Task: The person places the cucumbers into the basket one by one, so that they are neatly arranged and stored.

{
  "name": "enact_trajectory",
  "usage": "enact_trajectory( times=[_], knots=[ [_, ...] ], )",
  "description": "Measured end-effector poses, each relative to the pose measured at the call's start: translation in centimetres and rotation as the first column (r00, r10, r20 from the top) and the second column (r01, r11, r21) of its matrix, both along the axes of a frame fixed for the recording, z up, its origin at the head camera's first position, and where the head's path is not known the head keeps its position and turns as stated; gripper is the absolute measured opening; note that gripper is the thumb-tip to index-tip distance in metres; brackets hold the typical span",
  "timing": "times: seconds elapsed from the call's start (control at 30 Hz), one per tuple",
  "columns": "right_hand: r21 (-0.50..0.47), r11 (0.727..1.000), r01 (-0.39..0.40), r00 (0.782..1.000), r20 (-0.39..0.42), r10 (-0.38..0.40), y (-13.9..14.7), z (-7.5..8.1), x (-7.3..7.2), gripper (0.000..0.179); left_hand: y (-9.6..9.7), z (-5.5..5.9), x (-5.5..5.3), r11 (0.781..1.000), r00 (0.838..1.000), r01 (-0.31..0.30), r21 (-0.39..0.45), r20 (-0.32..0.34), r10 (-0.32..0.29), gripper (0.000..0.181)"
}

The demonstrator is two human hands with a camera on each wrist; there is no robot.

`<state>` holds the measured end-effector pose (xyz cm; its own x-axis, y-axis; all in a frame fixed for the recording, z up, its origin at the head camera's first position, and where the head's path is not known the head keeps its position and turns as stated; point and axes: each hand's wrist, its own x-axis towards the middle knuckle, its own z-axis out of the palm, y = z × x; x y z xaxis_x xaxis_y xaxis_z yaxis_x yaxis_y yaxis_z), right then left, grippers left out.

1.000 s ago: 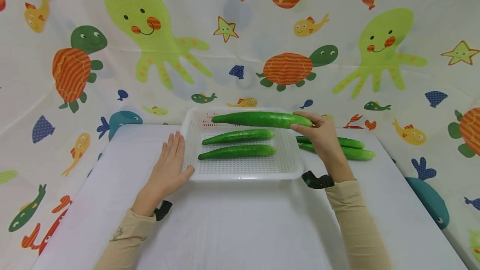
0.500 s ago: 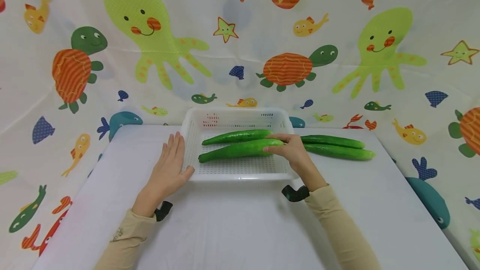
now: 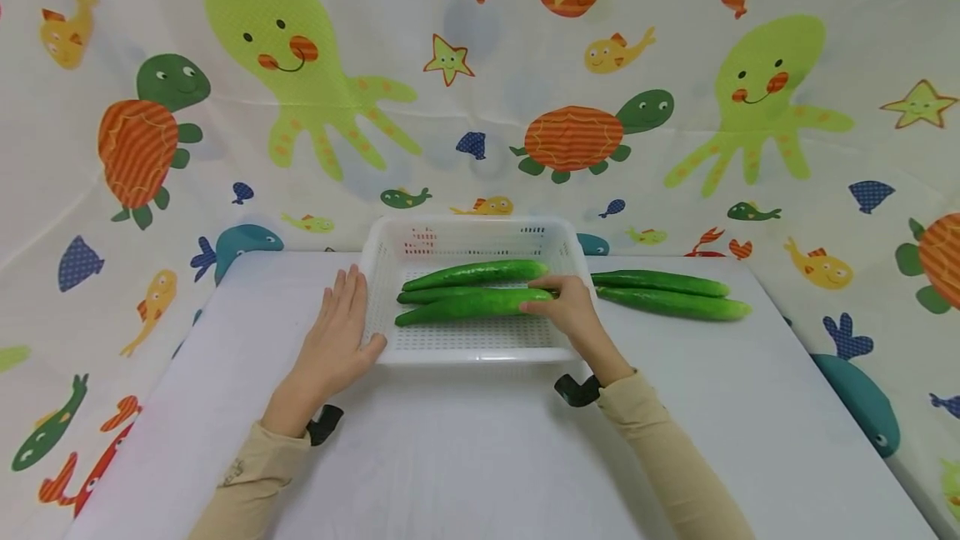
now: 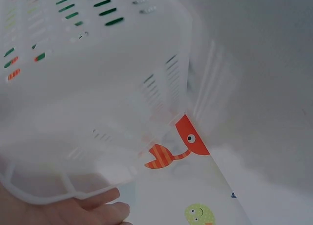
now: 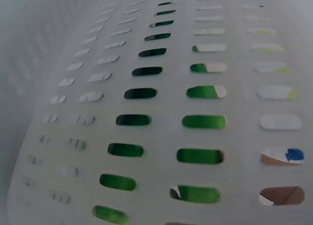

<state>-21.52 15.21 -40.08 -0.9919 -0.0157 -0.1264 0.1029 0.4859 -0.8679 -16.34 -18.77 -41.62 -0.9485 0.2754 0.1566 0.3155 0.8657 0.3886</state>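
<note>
A white plastic basket point(image 3: 472, 356) stands on the table with three green cucumbers lying lengthwise in it. My right hand point(image 3: 572, 312) reaches over the basket's right side and pinches the pale right end of the nearest cucumber point(image 3: 457, 309). Just behind it is another cucumber point(image 3: 423, 296), partly covered, and farther back a third cucumber point(image 3: 476, 273). Against the basket's left side rests my left hand point(image 3: 335, 340), its fingers straight. In the left wrist view, fingers point(image 4: 105, 210) show under the basket's rim point(image 4: 44, 199). Through the basket's slotted wall point(image 5: 161, 137), the right wrist view shows green.
To the right of the basket, two more cucumbers point(image 3: 663, 282) point(image 3: 675, 304) lie side by side on the white table point(image 3: 450, 457). A curtain point(image 3: 480, 90) printed with sea animals hangs behind the table.
My right hand has brought its cucumber down from above the basket's back to the front of the basket, moving left and toward me. The left hand stays put.
</note>
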Motion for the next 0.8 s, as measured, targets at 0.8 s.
enact_trajectory(
  times=[0.8],
  knots=[
    [-0.24, 0.968, -0.079, 0.997, -0.033, 0.073, 3.1, 3.8, 1.2, 0.044, -0.1, 0.3, 0.2, 1.0, 1.0, 0.0, 0.005, -0.008, 0.0, 0.086]
  ],
)
